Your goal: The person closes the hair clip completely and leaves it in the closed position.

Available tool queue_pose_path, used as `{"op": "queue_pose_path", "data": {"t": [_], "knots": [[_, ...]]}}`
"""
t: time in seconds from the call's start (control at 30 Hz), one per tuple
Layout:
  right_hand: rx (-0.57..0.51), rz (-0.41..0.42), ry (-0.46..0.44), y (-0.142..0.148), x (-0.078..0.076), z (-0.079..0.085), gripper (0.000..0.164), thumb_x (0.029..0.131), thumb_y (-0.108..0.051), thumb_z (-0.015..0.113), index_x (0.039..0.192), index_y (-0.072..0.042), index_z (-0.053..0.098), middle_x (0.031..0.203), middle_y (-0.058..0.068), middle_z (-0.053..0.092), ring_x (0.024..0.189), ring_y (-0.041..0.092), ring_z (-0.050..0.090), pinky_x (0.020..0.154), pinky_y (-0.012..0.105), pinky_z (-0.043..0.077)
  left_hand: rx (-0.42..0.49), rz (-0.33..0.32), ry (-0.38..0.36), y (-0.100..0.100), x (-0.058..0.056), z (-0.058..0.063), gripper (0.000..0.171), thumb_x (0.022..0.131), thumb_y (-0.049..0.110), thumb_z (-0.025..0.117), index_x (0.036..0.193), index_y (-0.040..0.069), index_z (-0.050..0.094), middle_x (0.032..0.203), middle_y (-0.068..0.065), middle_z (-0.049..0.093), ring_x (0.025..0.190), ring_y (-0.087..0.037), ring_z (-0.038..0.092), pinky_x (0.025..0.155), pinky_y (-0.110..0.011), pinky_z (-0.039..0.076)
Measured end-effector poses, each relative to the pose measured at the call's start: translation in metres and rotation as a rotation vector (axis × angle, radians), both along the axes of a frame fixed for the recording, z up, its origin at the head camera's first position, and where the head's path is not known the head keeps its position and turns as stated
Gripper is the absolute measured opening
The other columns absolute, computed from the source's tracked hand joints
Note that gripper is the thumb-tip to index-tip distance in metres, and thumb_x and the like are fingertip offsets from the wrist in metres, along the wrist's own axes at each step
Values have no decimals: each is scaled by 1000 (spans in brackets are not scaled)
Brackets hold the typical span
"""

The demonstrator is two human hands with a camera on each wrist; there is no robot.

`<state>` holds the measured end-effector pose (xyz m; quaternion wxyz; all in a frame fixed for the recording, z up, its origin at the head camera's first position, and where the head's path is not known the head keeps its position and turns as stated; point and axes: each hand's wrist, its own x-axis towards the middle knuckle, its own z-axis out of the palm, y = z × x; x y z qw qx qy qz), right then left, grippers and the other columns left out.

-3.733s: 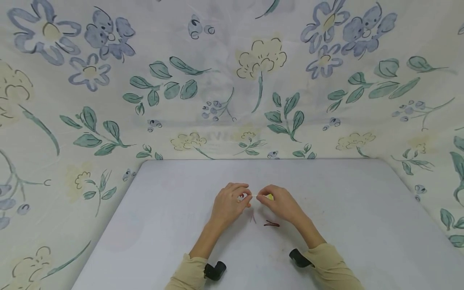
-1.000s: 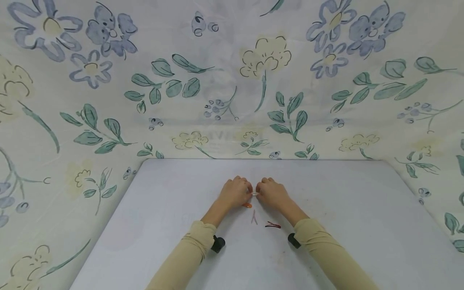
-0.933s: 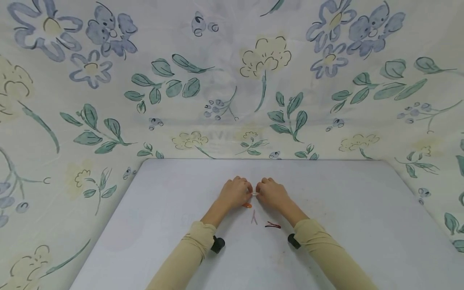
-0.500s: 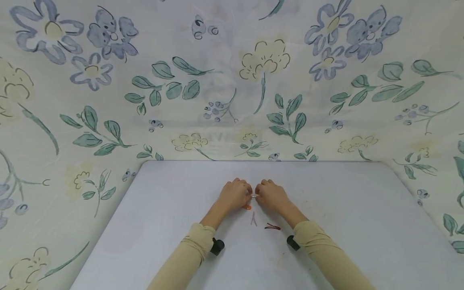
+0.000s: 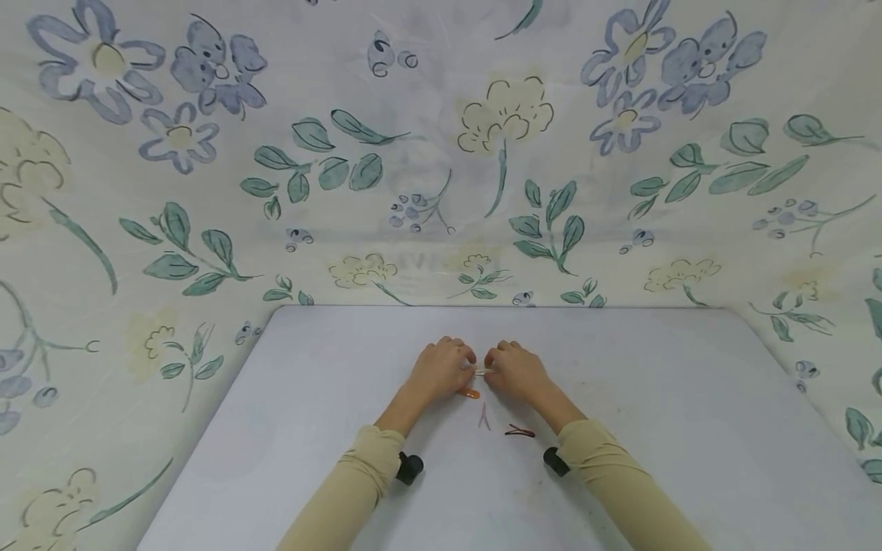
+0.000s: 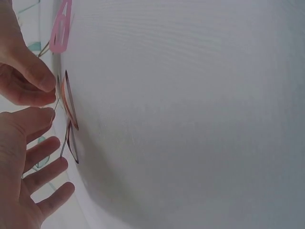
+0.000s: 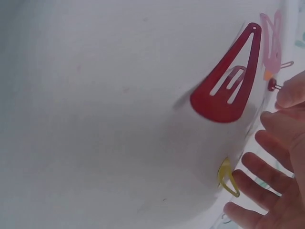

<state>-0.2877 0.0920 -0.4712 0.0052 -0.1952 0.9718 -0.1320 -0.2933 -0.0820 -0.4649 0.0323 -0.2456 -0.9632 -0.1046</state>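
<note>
My left hand (image 5: 441, 367) and right hand (image 5: 518, 370) meet over the middle of the table. Thumb and forefinger of each pinch an end of a thin, pale hair clip (image 5: 482, 372), seen edge-on, while the other fingers spread loosely in the wrist views. An orange snap clip (image 5: 470, 393) lies by my left hand, partly under it. Nearer me are a pink snap clip (image 5: 485, 417) and a red one (image 5: 520, 431). The right wrist view shows a yellow clip (image 7: 228, 176) beneath my right hand; from the head it is hidden.
The white table (image 5: 310, 428) ends at a far edge, behind which hangs a flowered cloth (image 5: 441, 168). A dark-rimmed clip (image 6: 72, 145) stands near my left fingers in the left wrist view. Black wrist cameras (image 5: 409, 468) are below both forearms.
Since the oldest frame both hands have turned more knuckles-up and moved slightly away from me, forearms reaching further in. Lately my left hand shifts slightly left, widening the gap and showing more of the pale clip.
</note>
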Motion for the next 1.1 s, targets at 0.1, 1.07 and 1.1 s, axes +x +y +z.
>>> {"op": "queue_pose_path", "data": {"t": [0.1, 1.07, 1.1], "knots": [[-15, 13, 4, -2, 0, 0, 19, 90, -24, 72, 104, -12, 70, 105, 6, 64, 100, 25, 60, 83, 41, 53, 16, -5, 8, -4, -1, -1, 17, 89, 25, 70, 103, 16, 74, 110, -2, 70, 102, -22, 61, 82, -43, 52], [14, 99, 19, -37, -1, 0, 19, 88, -25, 73, 101, -12, 74, 103, 6, 64, 97, 25, 59, 88, 40, 48, 15, 15, -3, -28, 3, -1, 16, 86, 15, 72, 102, 14, 75, 104, -3, 70, 99, -25, 63, 77, -44, 52], [16, 102, 24, -37, -1, 0, 18, 88, -25, 73, 100, -12, 74, 103, 5, 64, 97, 25, 59, 88, 40, 48, 14, 13, 0, -29, 3, -2, 15, 86, 14, 72, 100, 15, 75, 103, -3, 70, 98, -25, 63, 76, -44, 52]]}}
